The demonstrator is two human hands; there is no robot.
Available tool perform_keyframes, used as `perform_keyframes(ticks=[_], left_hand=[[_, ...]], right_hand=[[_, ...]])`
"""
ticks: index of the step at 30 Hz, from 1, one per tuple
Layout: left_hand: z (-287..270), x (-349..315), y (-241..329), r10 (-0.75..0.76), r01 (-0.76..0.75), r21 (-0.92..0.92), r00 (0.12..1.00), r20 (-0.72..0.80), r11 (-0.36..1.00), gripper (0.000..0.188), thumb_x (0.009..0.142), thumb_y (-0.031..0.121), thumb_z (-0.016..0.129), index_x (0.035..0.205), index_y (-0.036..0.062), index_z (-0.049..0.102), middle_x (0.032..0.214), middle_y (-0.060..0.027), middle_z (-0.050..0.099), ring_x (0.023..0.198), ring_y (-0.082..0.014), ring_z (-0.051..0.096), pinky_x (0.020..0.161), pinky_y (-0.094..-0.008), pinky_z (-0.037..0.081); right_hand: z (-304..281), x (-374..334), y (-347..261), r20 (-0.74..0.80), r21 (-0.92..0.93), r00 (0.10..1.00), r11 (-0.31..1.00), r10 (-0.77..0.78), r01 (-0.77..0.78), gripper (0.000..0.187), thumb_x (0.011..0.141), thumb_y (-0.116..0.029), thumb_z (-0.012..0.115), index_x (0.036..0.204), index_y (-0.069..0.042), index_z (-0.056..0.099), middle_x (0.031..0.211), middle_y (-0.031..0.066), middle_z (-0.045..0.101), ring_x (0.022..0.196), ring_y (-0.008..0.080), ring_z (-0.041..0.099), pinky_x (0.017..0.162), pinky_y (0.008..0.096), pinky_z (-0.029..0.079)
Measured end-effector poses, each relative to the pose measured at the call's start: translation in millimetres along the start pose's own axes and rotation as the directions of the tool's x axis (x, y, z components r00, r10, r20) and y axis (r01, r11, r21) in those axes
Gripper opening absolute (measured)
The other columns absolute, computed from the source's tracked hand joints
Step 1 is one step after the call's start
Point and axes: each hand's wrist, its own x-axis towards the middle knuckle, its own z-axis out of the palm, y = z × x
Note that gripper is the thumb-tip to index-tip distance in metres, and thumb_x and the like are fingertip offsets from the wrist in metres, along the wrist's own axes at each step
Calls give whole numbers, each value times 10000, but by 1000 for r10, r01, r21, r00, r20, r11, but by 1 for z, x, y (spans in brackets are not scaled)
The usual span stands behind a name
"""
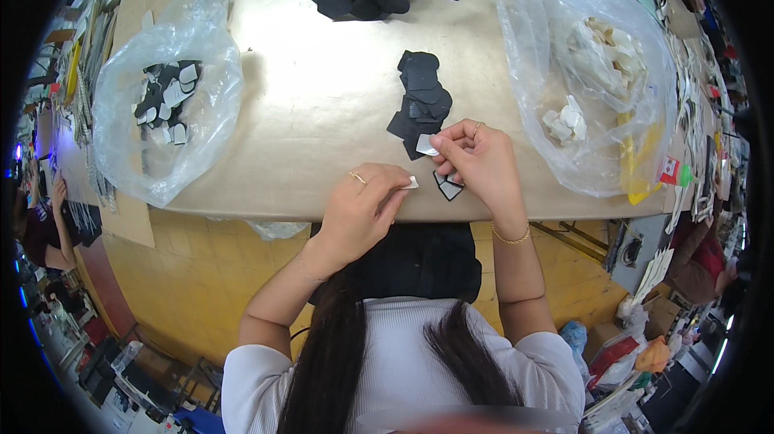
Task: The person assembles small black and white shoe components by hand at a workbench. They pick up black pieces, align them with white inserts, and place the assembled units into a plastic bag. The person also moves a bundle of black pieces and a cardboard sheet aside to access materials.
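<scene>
Clear crinkled plastic makes the bag (165, 103) at the far left of the tan counter (322, 87), and it holds a jumble of small black and white cut pieces. Moving right along the near edge, the left hand (363, 208) rests with its wrist just off the counter rim, its fingers (395, 186) pressed together on a small white sliver of backing paper (413, 182), thumb and forefinger closed on its left end so the sliver points right toward the other hand. Just right of it, and a little farther in, the right hand (477, 158) is curled palm-down, its fingers pinching a small white cut patch (426, 145) by its right edge; the patch sticks out to the left, with its long axis running roughly left to right. Under that hand, touching the counter, lies a black shield-shaped piece with a pale outline (449, 187), nearer to the right hand than to the left. Beyond the hands, a short overlapping row of black cut pieces (422, 99) runs away toward the far side. At the far right stands a second clear plastic bag (588, 79) with whitish pieces inside.
</scene>
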Motion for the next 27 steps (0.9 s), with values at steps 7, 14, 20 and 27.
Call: perform_keyframes(ticks=[7,14,20,27], left_hand=[[2,7,-4,211,-219,185,976,61,958,252,737,-17,749,944,56,624,1191,-81,666,1065,-286,618,892,-408,472],[3,10,-5,235,-265,291,963,134,919,222,769,68,750,954,71,626,1349,-94,582,1127,-286,556,919,-430,433],[7,12,-3,179,-227,341,970,166,912,224,792,66,742,964,67,599,1398,-84,565,1123,-286,551,930,-434,416],[7,14,-4,155,-192,314,978,138,930,227,804,60,737,972,63,585,1362,-73,602,1092,-284,563,932,-427,406]], right_hand=[[2,2,-1,0,-23,1000,1000,3,-3,187,918,-141,699,909,46,695,741,97,727,603,115,694,543,224,516],[2,3,-2,0,-38,1000,999,-11,11,188,924,-133,692,921,55,695,745,102,726,595,108,689,533,225,519],[9,2,4,-93,-209,978,964,-189,167,172,890,-147,751,889,-5,654,722,43,654,612,118,612,528,255,469],[-1,3,18,-243,-742,771,624,-589,243,259,783,-153,816,877,-40,603,916,60,587,860,235,574,771,379,436]])
